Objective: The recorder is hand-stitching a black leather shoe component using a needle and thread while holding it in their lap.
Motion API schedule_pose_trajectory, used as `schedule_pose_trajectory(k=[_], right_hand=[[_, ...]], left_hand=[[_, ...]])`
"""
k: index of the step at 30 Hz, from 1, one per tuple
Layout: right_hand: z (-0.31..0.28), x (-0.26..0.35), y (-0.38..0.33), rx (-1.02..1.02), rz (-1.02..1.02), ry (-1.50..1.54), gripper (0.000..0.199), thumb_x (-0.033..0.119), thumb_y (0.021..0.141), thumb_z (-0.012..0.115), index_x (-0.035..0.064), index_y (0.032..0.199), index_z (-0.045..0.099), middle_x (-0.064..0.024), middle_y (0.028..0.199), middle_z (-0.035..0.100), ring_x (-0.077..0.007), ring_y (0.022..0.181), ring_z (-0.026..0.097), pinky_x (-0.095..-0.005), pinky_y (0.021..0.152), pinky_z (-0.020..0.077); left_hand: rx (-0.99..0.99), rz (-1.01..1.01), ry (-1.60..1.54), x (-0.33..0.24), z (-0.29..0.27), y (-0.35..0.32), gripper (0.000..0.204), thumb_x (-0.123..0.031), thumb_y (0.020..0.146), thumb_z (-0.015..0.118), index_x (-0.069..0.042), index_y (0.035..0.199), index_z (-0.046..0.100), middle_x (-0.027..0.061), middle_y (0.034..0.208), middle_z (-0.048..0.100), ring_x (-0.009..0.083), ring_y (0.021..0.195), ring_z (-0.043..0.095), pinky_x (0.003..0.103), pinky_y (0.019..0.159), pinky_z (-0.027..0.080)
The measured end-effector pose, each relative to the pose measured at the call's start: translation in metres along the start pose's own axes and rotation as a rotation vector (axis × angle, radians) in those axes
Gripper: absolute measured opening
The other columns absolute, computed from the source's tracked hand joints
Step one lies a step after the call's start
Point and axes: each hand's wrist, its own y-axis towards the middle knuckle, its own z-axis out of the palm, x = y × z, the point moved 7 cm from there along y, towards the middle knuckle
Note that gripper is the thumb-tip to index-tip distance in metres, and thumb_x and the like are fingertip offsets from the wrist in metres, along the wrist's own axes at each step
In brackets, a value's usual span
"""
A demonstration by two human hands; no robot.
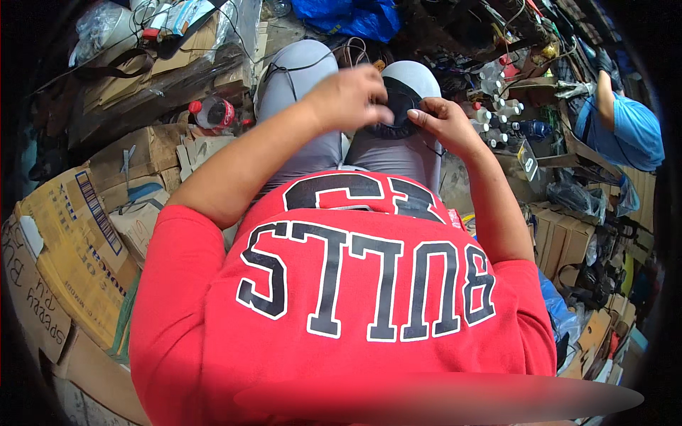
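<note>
On my right thigh lies a black, rounded piece (402, 108) with a ridged lower edge; its exact kind is unclear, and my left hand partly covers it. My right hand (446, 122) pinches its right edge between thumb and fingers. Just left of it, my left hand (355, 98) is raised over my lap, its fingers curled and blurred by motion, so I cannot make out what they hold. A thin dark cord (288, 69) loops over my left knee and runs toward that hand.
Flattened cardboard boxes (78, 248) lean at the left, near a red-capped bottle (213, 112). Several small bottles (494, 121) crowd beyond my right hand. A person in a blue shirt (629, 131) is at the far right. Blue plastic sheeting (348, 15) lies ahead.
</note>
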Motion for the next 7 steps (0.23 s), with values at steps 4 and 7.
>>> schedule_pose_trajectory(k=[4, 7], right_hand=[[0.001, 0.005, -0.001, -0.042, -0.078, 0.032, 0.032, 0.030, 0.082, 0.068, 0.0015, 0.073, 0.058, 0.0009, 0.060, 0.049, -0.0058, 0.059, 0.043, -0.0253, 0.052, 0.0367], [0.001, 0.027, -0.008, -0.162, -0.307, -0.182, 0.031, 0.030, 0.081, 0.069, 0.0015, 0.075, 0.059, -0.0036, 0.070, 0.060, -0.0178, 0.058, 0.048, -0.0308, 0.056, 0.0410]], left_hand=[[-0.060, -0.029, 0.173, 0.036, -0.033, 0.035, 0.037, -0.023, 0.070, 0.073, -0.006, 0.101, 0.063, 0.0089, 0.111, 0.057, 0.0268, 0.100, 0.058, 0.034, 0.087, 0.046], [0.368, -0.067, 0.406, 0.056, -0.014, 0.051, 0.048, -0.020, 0.070, 0.072, -0.008, 0.115, 0.060, 0.0090, 0.126, 0.051, 0.0269, 0.111, 0.052, 0.035, 0.095, 0.041]])
